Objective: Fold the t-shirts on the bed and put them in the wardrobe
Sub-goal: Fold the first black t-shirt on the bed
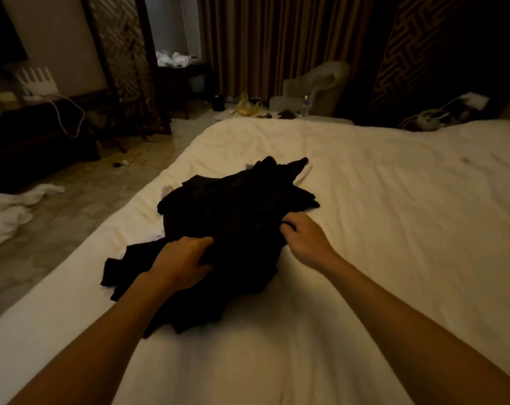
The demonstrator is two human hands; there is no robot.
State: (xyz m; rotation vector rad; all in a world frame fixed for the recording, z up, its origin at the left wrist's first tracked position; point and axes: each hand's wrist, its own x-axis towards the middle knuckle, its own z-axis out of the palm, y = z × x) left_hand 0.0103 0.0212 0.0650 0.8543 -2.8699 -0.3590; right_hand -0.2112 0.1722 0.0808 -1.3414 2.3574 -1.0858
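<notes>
**Both hands in the black heap, nothing folded yet**

Nearest, two bare arms reach out over the white bed (379, 200). The left hand (183, 260) has its fingers curled into the near left edge of the heap of black t-shirts (242, 206), its grip closed on cloth; the right hand (305, 239) pinches a fold at the heap's right edge, a narrow grip, likewise holding fabric.

The heap lies straight ahead of both hands and touches them, mid-bed and toward the bed's left edge; its long axis runs from near left to far right, away from the person; the left hand sits at the nearer end. I'd judge one shirt must be drawn free first.

Counted: two hands, one heap; the shirts within cannot be told apart, dark on dark.

Farther off, one white cloth (11, 211) lies on the floor; one armchair (315, 83) stands before the curtains (277, 39); I can make out no wardrobe.
</notes>
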